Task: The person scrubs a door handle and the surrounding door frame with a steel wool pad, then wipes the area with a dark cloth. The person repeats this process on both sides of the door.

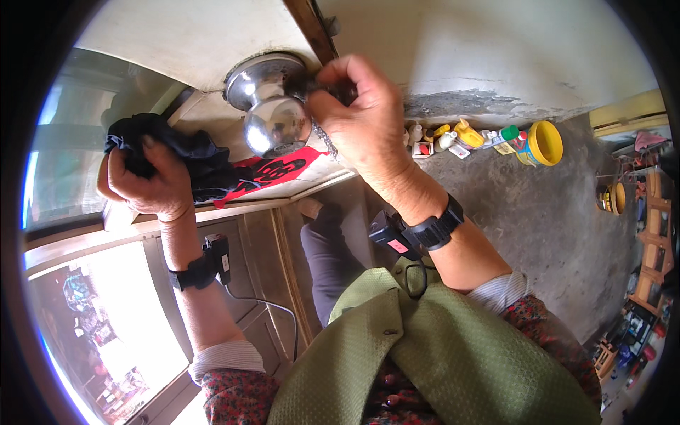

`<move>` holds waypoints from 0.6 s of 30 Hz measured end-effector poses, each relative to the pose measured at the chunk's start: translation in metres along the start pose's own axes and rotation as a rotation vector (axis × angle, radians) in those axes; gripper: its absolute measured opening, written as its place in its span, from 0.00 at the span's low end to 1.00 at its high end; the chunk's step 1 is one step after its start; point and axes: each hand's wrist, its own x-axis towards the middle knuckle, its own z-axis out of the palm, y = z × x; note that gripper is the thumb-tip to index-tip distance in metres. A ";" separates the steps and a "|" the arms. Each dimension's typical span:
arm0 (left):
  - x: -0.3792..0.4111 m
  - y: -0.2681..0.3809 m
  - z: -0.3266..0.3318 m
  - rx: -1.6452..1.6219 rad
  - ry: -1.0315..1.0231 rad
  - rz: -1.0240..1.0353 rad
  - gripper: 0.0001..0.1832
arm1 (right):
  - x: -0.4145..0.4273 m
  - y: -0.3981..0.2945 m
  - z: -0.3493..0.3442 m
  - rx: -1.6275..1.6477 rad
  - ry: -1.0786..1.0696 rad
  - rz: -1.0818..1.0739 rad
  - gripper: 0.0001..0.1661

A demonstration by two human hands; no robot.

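A round metal door knob [279, 126] with a round base plate is fixed to a pale door [186, 34]. My right hand [361, 106] is just right of the knob, thumb and fingers pinched on a small dark thing that is blurred and partly hidden. A thin metal chain [324, 139] hangs beside the knob, below that hand. My left hand [154, 180] grips a dark cloth [196, 154] at the left, near a glass pane [79, 133]. The cloth's loose end lies over part of a red paper [281, 172] with black characters.
Several bottles [445, 140] and a yellow bucket [545, 143] stand along the wall's foot at the right. A smaller yellow container [616, 198] and wooden furniture [656, 239] are farther right. A bright doorway or window [111, 319] lies at the lower left.
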 end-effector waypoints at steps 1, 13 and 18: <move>0.000 0.000 0.001 -0.016 0.005 -0.003 0.18 | -0.002 0.001 -0.002 0.011 -0.021 0.042 0.08; 0.001 0.003 0.000 -0.055 -0.006 -0.022 0.18 | 0.033 -0.032 -0.015 -0.141 -0.077 -0.437 0.13; 0.000 0.002 0.000 -0.033 -0.010 -0.002 0.17 | 0.022 -0.008 -0.016 -0.176 -0.104 -0.350 0.12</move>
